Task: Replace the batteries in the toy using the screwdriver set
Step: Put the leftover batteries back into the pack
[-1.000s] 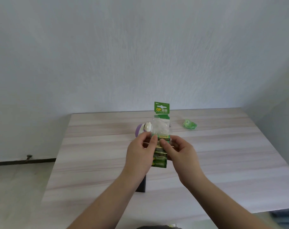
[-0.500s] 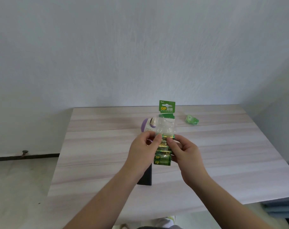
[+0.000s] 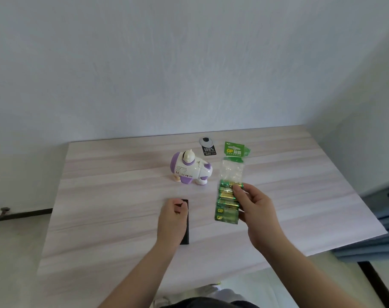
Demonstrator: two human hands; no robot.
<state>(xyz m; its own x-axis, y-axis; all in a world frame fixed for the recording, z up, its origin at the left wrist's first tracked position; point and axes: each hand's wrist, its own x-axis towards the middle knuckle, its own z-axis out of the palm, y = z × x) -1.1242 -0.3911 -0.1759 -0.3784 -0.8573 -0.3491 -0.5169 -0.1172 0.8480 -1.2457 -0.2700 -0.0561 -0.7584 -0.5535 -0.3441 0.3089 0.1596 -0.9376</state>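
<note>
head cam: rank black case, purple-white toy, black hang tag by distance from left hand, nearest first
1. Flat black rectangular case: directly under the left hand, at the table's near middle.
2. Purple and white plastic toy: standing beyond the hand, slightly right.
3. Black and white card hang tag: lying behind the toy, near the table's far edge.

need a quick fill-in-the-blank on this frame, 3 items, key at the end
1. The right hand holds the ____ pack.
2. The left hand rests over the ____ case.
3. The purple and white toy stands on the ____.

Missing words: battery; black; table
</note>
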